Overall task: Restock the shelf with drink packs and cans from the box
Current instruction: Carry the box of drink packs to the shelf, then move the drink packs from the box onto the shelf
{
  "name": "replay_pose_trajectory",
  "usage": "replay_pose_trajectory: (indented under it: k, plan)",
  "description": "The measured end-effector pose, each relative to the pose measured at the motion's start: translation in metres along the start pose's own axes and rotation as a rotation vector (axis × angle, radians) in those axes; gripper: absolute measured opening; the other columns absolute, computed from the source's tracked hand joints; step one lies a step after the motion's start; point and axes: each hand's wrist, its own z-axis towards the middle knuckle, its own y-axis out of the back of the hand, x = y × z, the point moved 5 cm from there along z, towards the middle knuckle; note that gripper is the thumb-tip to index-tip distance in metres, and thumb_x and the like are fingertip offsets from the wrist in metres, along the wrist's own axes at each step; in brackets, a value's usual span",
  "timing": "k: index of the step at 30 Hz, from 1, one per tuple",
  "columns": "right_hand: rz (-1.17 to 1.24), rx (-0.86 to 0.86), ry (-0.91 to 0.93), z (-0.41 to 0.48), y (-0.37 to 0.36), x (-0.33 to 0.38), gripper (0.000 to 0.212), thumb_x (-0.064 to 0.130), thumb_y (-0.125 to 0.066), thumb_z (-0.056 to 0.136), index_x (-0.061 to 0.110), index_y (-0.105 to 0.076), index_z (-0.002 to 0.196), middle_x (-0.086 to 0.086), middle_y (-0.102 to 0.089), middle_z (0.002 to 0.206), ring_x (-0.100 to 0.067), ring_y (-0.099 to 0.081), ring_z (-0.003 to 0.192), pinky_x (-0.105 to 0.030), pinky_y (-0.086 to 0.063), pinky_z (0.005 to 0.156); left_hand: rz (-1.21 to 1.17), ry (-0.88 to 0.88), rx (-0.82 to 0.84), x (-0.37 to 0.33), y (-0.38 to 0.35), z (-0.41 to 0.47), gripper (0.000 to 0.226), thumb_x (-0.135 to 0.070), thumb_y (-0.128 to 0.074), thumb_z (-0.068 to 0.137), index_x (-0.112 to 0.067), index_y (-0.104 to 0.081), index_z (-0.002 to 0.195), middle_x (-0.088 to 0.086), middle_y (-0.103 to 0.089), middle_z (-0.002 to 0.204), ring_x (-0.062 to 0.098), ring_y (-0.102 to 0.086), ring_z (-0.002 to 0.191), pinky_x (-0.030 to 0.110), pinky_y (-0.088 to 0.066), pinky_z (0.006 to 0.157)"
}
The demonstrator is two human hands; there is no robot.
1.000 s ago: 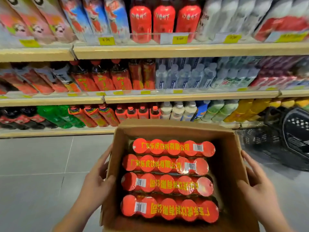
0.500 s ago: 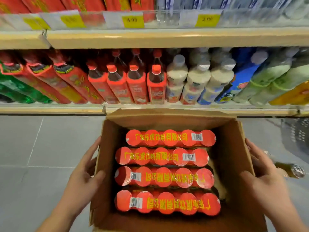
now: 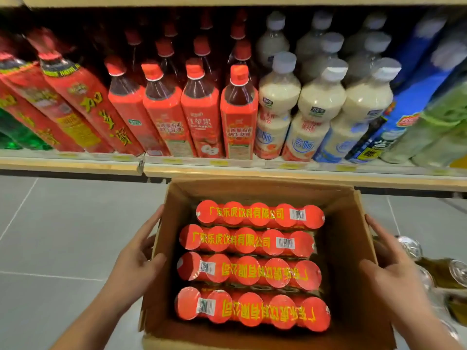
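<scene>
The left hand (image 3: 136, 263) lies flat against the outside of the cardboard box (image 3: 252, 190), fingers straight along the wall and the thumb at the rim. The right hand (image 3: 394, 271) mirrors it on the opposite wall, so both palms are spread and pressing rather than curled round anything. I cannot tell whether the box rests on the floor (image 3: 63, 236) or hangs between the palms.

Inside lie four drink packs (image 3: 252, 310), side by side from the near wall to the far one, each a row of round red tops under tight clear film. I would judge the load heavy and the cardboard only moderately stiff, so a grip low on the walls or under the base looks safer than squeezing the rim. The film looks slick, so a single pack is best taken round its ends or from beneath.

Yellow print across each pack reads 广东乐虎饮料有限公司, upright on the two far packs and upside down on the two near ones, each with a white barcode sticker.

Just beside the right hand stand shiny-topped containers (image 3: 444, 271), too blurred to name. Beyond the box runs the shelf (image 3: 278, 173), full of red-labelled bottles (image 3: 202, 114) and milky white bottles (image 3: 275, 102). Their labels are too soft to read.
</scene>
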Motion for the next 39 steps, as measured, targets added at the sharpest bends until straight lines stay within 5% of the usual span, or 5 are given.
replay_pose_trajectory:
  k: [7, 16, 25, 33, 39]
  plan:
    - [0.046, -0.023, 0.065, 0.015, -0.003, -0.005, 0.099, -0.019, -0.055, 0.083, 0.066, -0.051, 0.132, 0.003, -0.072, 0.127, -0.017, -0.070, 0.063, -0.032, -0.053, 0.067, 0.126, -0.088, -0.007, -0.010, -0.006, 0.022, 0.077, 0.000, -0.056, 0.095, -0.067, -0.046, 0.131, -0.026, -0.057, 0.133, 0.017, -0.059, 0.124, 0.043, -0.059, 0.089]
    - [0.045, -0.036, 0.060, 0.023, -0.007, -0.010, 0.094, -0.018, -0.054, 0.086, 0.062, -0.052, 0.135, 0.004, -0.074, 0.120, -0.005, -0.061, 0.052, -0.018, -0.048, 0.045, 0.109, -0.114, -0.014, -0.010, -0.008, 0.026, 0.071, -0.011, -0.060, 0.096, -0.067, -0.042, 0.135, -0.026, -0.059, 0.130, 0.016, -0.060, 0.123, 0.047, -0.059, 0.089]
    - [0.069, -0.052, 0.106, 0.021, -0.006, -0.011, 0.086, -0.008, -0.065, 0.086, 0.059, -0.052, 0.139, 0.010, -0.068, 0.133, -0.019, -0.066, 0.122, -0.055, -0.051, 0.105, 0.106, -0.105, -0.031, -0.011, -0.006, 0.021, 0.074, -0.017, -0.068, 0.091, -0.065, -0.037, 0.139, -0.026, -0.048, 0.144, 0.019, -0.051, 0.133, 0.051, -0.057, 0.091]
    - [0.116, -0.102, 0.204, 0.016, -0.008, -0.008, 0.074, -0.001, -0.071, 0.090, 0.043, -0.050, 0.147, 0.014, -0.061, 0.139, -0.005, -0.056, 0.132, -0.048, -0.045, 0.113, 0.141, -0.099, -0.069, -0.009, 0.000, 0.021, 0.078, -0.023, -0.074, 0.086, -0.060, -0.034, 0.143, -0.015, -0.048, 0.148, 0.018, -0.050, 0.135, 0.048, -0.054, 0.098]
    - [0.157, -0.105, 0.409, 0.001, -0.015, 0.034, 0.070, -0.001, -0.070, 0.091, 0.036, -0.050, 0.147, 0.031, -0.062, 0.127, 0.009, -0.054, 0.128, -0.013, -0.041, 0.109, 0.063, -0.217, -0.114, -0.040, 0.004, 0.020, 0.070, -0.019, -0.074, 0.087, -0.052, -0.044, 0.141, -0.014, -0.057, 0.140, 0.005, -0.051, 0.131, 0.048, -0.048, 0.105]
